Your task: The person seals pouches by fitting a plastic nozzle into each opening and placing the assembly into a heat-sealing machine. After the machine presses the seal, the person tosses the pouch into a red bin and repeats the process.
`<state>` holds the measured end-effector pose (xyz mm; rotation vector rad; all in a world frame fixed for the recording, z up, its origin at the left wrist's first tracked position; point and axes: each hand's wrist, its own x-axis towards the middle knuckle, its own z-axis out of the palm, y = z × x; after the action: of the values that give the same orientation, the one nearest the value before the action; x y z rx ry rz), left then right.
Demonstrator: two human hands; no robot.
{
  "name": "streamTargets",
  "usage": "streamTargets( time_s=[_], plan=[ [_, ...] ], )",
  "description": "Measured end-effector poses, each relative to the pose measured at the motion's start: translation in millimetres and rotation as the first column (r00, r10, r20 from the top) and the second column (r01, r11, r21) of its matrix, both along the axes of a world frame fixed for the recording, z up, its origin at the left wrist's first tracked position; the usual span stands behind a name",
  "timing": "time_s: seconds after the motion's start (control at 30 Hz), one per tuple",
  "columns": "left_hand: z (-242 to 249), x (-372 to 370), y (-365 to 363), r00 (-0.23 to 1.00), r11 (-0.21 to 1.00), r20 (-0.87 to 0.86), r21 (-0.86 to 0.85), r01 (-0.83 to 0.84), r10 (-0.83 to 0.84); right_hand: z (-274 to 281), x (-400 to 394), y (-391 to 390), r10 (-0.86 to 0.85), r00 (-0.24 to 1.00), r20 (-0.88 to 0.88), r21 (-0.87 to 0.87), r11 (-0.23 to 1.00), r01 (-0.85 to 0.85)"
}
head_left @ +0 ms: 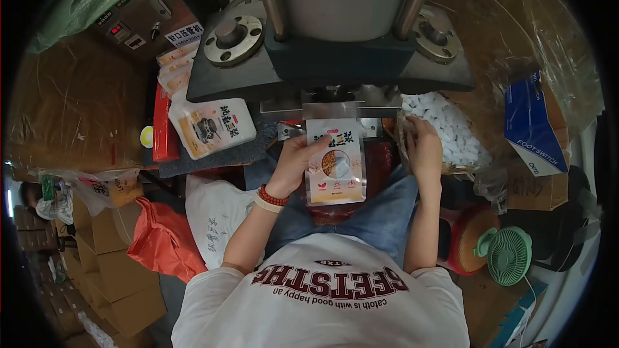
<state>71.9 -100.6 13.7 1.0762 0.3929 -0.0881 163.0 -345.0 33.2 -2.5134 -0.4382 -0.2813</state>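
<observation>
My left hand [294, 166] grips the left side of a printed stand-up pouch [334, 183], thumb on its front. The pouch is pale, with a round picture of beans and dark lettering, and its top edge lies right under the metal jaw [351, 111] of a press. At the left rim of a box heaped with small white plastic pieces [445, 130] is my right hand [423, 153]. Its fingers are curled and close together; whatever they hold is hidden. A stack of similar pouches [216, 125] lies left of the press.
The heavy press [335, 61] with two metal columns stands straight ahead. A red box [165, 125] is beside the pouch stack. On the right are a blue-and-white foot switch box [534, 122] and a green fan [509, 256]. An orange-red bag [164, 238] hangs at lower left.
</observation>
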Motion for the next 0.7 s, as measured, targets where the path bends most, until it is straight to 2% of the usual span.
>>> streamTargets(
  time_s=[0.03,0.07,0.1,0.13,0.17,0.2,0.23,0.27,0.3,0.37,0.4,0.43,0.47,0.5,0.53,0.6,0.63,0.7],
  plan=[
    [2,-4,7,1.000,1.000,-0.005,0.005,-0.005,0.005,-1,1,-3,0.011,1.000,-0.015,0.032,0.999,-0.011],
    [4,-8,19,1.000,0.967,-0.013,0.254,-0.003,0.006,-1,4,-3,0.023,0.999,-0.024,0.062,0.998,-0.021],
    [8,-10,33,1.000,0.874,-0.016,0.486,-0.001,0.010,3,4,-1,0.028,0.999,-0.018,0.065,0.998,-0.027],
    [17,-17,47,0.977,0.455,0.177,0.864,-0.214,0.122,8,0,0,-0.039,0.999,0.015,0.242,0.970,0.034],
    [23,-27,60,0.916,-0.121,0.385,0.920,-0.372,0.110,13,-6,-1,-0.110,0.994,0.028,0.411,0.907,0.089],
    [20,-38,74,0.916,-0.123,0.384,0.921,-0.370,0.114,21,-12,-3,-0.034,0.981,-0.189,0.597,0.789,0.142],
    [13,-50,86,0.971,-0.324,0.222,0.928,-0.182,0.089,25,-19,-2,-0.029,0.981,-0.193,0.596,0.790,0.141],
    [6,-61,92,0.994,-0.510,0.049,0.860,0.009,0.101,29,-28,4,0.095,0.973,-0.212,0.750,0.654,0.099],
    [1,-70,91,0.999,-0.502,0.001,0.864,0.025,0.051,32,-37,11,0.217,0.955,-0.202,0.872,0.484,0.074],
    [-9,-90,99,0.987,-0.366,0.004,0.928,-0.063,-0.158,40,-54,27,0.301,0.947,-0.110,0.856,0.513,-0.064],
    [-11,-96,98,0.975,-0.287,0.116,0.943,-0.167,-0.189,41,-62,35,0.353,0.932,-0.087,0.846,0.520,-0.118],
    [-6,-98,94,0.976,-0.282,0.112,0.946,-0.162,-0.187,49,-65,41,0.357,0.928,0.102,0.683,0.653,-0.326],
    [2,-98,88,0.989,-0.125,0.094,0.986,-0.108,-0.114,56,-67,50,0.398,0.872,0.285,0.450,0.748,-0.488],
    [11,-97,83,0.997,0.037,0.066,0.997,-0.065,-0.045,57,-72,62,0.424,0.843,0.333,0.417,0.735,-0.534],
    [15,-95,77,0.996,0.037,0.072,0.997,-0.070,-0.044,54,-75,73,0.452,0.820,0.352,0.331,0.759,-0.561],
    [23,-89,62,0.900,0.018,0.410,0.911,-0.412,-0.147,47,-80,92,0.522,0.779,0.347,0.195,0.773,-0.604],
    [31,-88,54,0.898,0.023,0.411,0.911,-0.413,-0.155,46,-82,95,0.515,0.784,0.346,0.194,0.779,-0.597],
    [52,-91,40,0.878,-0.028,0.393,0.909,-0.416,-0.272,46,-83,98,0.631,0.707,0.318,0.139,0.707,-0.694]
  ],
)
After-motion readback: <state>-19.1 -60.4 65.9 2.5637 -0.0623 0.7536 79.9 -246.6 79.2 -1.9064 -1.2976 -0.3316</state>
